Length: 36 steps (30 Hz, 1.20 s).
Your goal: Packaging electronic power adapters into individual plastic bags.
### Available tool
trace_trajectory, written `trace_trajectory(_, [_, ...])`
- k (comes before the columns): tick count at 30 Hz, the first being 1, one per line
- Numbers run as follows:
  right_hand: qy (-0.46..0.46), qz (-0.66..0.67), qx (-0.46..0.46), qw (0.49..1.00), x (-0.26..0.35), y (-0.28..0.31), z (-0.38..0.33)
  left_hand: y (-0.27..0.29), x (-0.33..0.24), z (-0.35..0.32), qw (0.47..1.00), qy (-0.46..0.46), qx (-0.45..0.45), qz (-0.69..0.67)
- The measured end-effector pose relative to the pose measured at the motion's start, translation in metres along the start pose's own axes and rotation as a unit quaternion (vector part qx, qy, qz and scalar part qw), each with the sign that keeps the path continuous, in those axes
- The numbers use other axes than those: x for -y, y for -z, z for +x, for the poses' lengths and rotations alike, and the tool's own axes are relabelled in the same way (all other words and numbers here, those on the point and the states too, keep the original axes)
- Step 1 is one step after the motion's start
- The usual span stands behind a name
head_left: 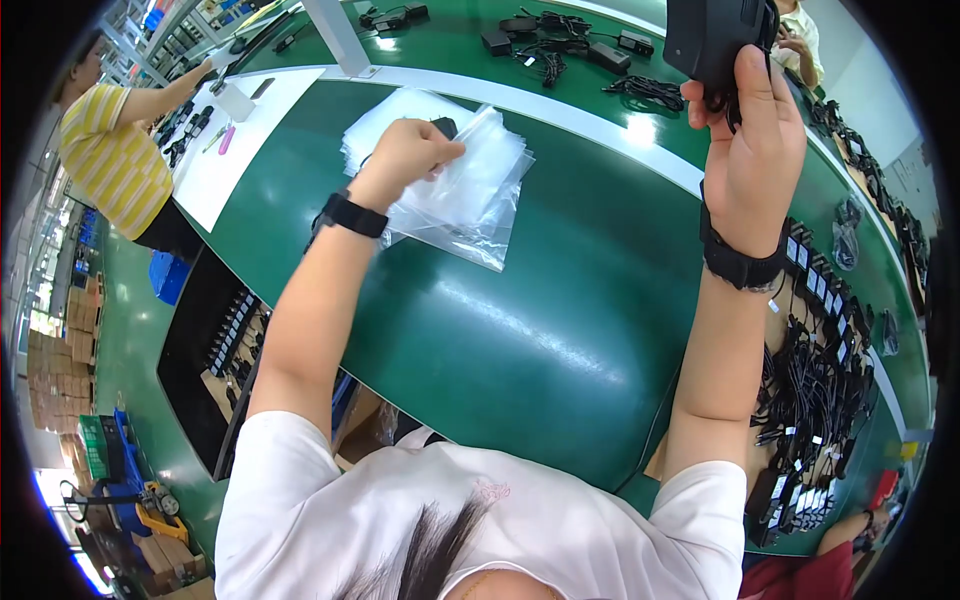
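Note:
My left hand (405,158) is over a stack of clear plastic bags (470,225) on the green table. Its fingers are closed in a pinch on the raised edge of a clear plastic bag (484,132). A small black piece (445,127) shows just behind the fingers; what it is I cannot make out. Raised at the upper right, my right hand (755,135) is closed around a black power adapter (712,38) with its black cable bunched against the palm. Black bands circle both wrists.
Several adapters with cables (610,58) lie beyond a white table strip. Rows of adapters and tangled cables (810,400) fill the right side. A black tray (215,340) holds more at left. A person in a yellow striped shirt (115,150) works far left; others are at right.

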State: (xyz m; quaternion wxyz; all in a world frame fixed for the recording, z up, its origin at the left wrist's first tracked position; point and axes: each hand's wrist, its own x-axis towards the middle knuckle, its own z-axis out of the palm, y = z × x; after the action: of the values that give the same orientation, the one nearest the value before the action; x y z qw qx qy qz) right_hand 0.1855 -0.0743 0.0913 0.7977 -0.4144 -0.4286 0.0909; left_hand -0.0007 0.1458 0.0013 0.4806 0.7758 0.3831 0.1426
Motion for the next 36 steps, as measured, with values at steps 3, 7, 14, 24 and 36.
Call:
trace_trajectory(3, [-0.009, -0.011, 0.005, 1.0, 0.0, -0.004, -0.002, 0.019, 0.01, 0.002, 0.99, 0.036, 0.055, -0.123])
trace_trajectory(7, [-0.02, -0.001, 0.012, 1.0, -0.005, -0.003, -0.001, 0.027, 0.033, 0.011, 0.972, 0.033, 0.064, -0.222])
trace_trajectory(14, [-0.027, -0.011, 0.0, 1.0, -0.008, -0.011, 0.001, 0.02, 0.047, 0.017, 0.966, -0.126, -0.207, 0.092])
trace_trajectory(24, [-0.038, -0.018, 0.01, 0.999, -0.013, -0.008, 0.002, 0.016, 0.014, -0.013, 0.9, -0.263, -0.181, 0.295])
trace_trajectory(36, [-0.286, 0.075, 0.059, 0.954, -0.028, -0.021, -0.026, -0.025, -0.009, -0.03, 0.995, -0.099, -0.019, 0.011])
